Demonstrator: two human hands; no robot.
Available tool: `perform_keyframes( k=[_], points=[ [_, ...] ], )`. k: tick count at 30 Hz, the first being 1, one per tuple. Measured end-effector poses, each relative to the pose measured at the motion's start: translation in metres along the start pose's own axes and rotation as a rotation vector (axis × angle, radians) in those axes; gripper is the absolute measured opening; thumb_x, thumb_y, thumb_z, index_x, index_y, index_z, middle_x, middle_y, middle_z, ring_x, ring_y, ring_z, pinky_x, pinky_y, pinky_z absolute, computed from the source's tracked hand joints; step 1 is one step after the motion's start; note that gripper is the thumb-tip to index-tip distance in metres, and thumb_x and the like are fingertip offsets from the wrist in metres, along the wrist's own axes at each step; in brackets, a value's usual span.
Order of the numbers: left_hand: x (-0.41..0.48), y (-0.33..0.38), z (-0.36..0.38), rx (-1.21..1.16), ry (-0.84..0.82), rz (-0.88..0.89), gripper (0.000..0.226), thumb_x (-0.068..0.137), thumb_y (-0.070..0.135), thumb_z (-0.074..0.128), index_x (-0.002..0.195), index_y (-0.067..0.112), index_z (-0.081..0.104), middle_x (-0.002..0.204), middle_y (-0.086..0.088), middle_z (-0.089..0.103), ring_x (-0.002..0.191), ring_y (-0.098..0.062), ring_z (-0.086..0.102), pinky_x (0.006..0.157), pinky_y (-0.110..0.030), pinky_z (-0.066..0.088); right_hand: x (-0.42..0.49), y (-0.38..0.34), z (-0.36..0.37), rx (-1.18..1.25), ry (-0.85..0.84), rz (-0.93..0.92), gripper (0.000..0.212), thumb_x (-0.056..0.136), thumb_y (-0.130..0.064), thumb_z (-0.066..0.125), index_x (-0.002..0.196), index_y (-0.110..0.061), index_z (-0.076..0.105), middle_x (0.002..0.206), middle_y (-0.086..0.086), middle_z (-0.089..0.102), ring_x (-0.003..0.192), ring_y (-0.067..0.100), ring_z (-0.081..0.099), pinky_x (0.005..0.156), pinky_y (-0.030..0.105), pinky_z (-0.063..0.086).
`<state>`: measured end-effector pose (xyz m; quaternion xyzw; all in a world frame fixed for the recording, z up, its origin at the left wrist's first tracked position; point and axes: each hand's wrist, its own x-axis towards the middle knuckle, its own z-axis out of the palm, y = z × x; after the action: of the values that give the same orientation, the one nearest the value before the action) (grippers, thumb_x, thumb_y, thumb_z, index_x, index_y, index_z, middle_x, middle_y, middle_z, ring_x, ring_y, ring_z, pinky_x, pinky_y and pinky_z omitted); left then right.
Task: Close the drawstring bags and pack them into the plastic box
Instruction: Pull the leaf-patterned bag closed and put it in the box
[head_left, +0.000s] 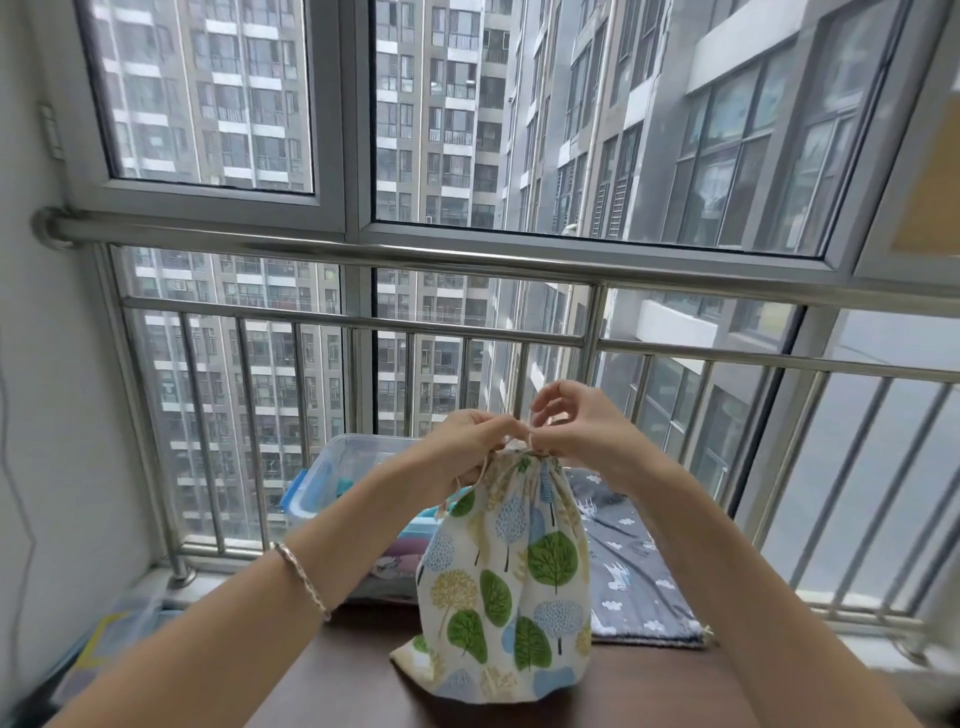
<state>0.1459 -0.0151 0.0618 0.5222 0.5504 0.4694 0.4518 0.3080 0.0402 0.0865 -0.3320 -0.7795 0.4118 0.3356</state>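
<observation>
A white drawstring bag (511, 577) printed with green, blue and yellow trees hangs upright, its bottom resting on the dark brown table (623, 686). Its mouth is gathered tight at the top. My left hand (470, 441) grips the cord and the gathered neck from the left. My right hand (576, 423) pinches the cord at the neck from the right, its other fingers raised. A clear plastic box (332, 467) with blue clips stands behind the bag at the left, with colourful fabric inside. A grey bag (634, 577) with white clouds lies flat to the right.
A steel railing (467, 260) and tall windows close off the far side just behind the table. A white wall (47, 415) stands at the left. A folded coloured mat (104, 639) lies low at the left.
</observation>
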Motion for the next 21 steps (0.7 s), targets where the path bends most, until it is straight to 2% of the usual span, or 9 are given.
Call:
perform_keyframes(
  k=[2, 4, 8, 10, 12, 13, 16, 18, 21],
  points=[
    [-0.002, 0.003, 0.003, 0.014, 0.012, 0.002, 0.019, 0.092, 0.025, 0.060, 0.084, 0.011, 0.069, 0.058, -0.001, 0.058, 0.035, -0.005, 0.042, 0.036, -0.015, 0.031, -0.002, 0.005, 0.005, -0.218, 0.056, -0.160, 0.020, 0.078, -0.004, 0.073, 0.096, -0.012, 0.068, 0.091, 0.003, 0.068, 0.079, 0.018, 0.067, 0.069, 0.027, 0.058],
    [-0.002, 0.005, 0.003, 0.051, 0.007, 0.012, 0.020, 0.093, 0.024, 0.059, 0.082, 0.011, 0.067, 0.052, 0.004, 0.057, 0.033, -0.003, 0.042, 0.034, -0.013, 0.030, -0.003, 0.010, 0.008, -0.344, 0.089, -0.259, 0.012, 0.082, -0.012, 0.072, 0.094, -0.013, 0.074, 0.083, -0.003, 0.071, 0.076, 0.010, 0.068, 0.067, 0.022, 0.056],
    [-0.005, 0.005, -0.002, 0.142, -0.029, 0.013, 0.027, 0.091, 0.034, 0.063, 0.085, 0.008, 0.071, 0.062, -0.001, 0.059, 0.041, -0.006, 0.044, 0.040, -0.016, 0.032, -0.004, 0.010, 0.009, -0.394, 0.119, -0.301, 0.005, 0.083, -0.019, 0.071, 0.081, -0.016, 0.074, 0.071, -0.006, 0.069, 0.069, 0.006, 0.065, 0.062, 0.017, 0.052],
    [-0.003, 0.004, -0.004, 0.213, -0.010, 0.054, 0.033, 0.089, 0.038, 0.064, 0.089, 0.007, 0.073, 0.067, -0.005, 0.057, 0.050, -0.010, 0.042, 0.048, -0.019, 0.031, -0.002, 0.012, 0.008, -0.274, 0.117, -0.226, 0.010, 0.081, -0.014, 0.068, 0.072, -0.017, 0.072, 0.066, -0.005, 0.068, 0.066, 0.009, 0.064, 0.066, 0.023, 0.053],
    [-0.002, 0.005, -0.005, 0.273, 0.014, 0.111, 0.034, 0.089, 0.037, 0.064, 0.093, 0.005, 0.073, 0.068, -0.005, 0.056, 0.056, -0.012, 0.043, 0.055, -0.022, 0.034, 0.000, 0.015, 0.007, -0.053, 0.072, -0.106, 0.010, 0.080, -0.007, 0.066, 0.073, -0.014, 0.069, 0.065, -0.004, 0.066, 0.069, 0.012, 0.062, 0.076, 0.030, 0.052],
    [-0.001, 0.005, -0.005, 0.298, 0.014, 0.141, 0.033, 0.089, 0.035, 0.063, 0.094, 0.004, 0.073, 0.067, -0.004, 0.056, 0.057, -0.012, 0.045, 0.057, -0.022, 0.036, 0.001, 0.018, 0.006, 0.088, 0.036, -0.044, 0.007, 0.079, -0.005, 0.065, 0.079, -0.012, 0.067, 0.068, -0.001, 0.065, 0.071, 0.014, 0.062, 0.079, 0.032, 0.051],
    [0.002, 0.003, -0.003, 0.354, 0.029, 0.202, 0.028, 0.092, 0.030, 0.060, 0.092, 0.003, 0.071, 0.063, 0.003, 0.058, 0.056, -0.008, 0.050, 0.056, -0.018, 0.040, 0.004, 0.025, 0.001, 0.582, -0.111, 0.153, 0.038, 0.070, 0.003, 0.064, 0.105, -0.006, 0.053, 0.078, 0.009, 0.060, 0.071, 0.018, 0.059, 0.075, 0.032, 0.047],
    [0.004, 0.002, -0.002, 0.366, 0.050, 0.231, 0.024, 0.093, 0.028, 0.060, 0.087, 0.007, 0.070, 0.057, 0.011, 0.058, 0.050, 0.001, 0.051, 0.053, -0.014, 0.040, 0.004, 0.029, -0.001, 0.781, -0.189, 0.182, 0.043, 0.068, 0.005, 0.063, 0.107, -0.005, 0.047, 0.078, 0.009, 0.059, 0.068, 0.018, 0.057, 0.074, 0.031, 0.045],
    [0.007, 0.001, 0.001, 0.352, 0.071, 0.256, 0.021, 0.093, 0.028, 0.060, 0.086, 0.010, 0.069, 0.056, 0.013, 0.055, 0.045, 0.007, 0.048, 0.048, -0.009, 0.037, 0.001, 0.037, 0.000, 0.820, -0.205, 0.116, 0.037, 0.070, 0.007, 0.065, 0.100, -0.006, 0.049, 0.078, 0.008, 0.058, 0.072, 0.018, 0.058, 0.079, 0.034, 0.046]
  ],
)
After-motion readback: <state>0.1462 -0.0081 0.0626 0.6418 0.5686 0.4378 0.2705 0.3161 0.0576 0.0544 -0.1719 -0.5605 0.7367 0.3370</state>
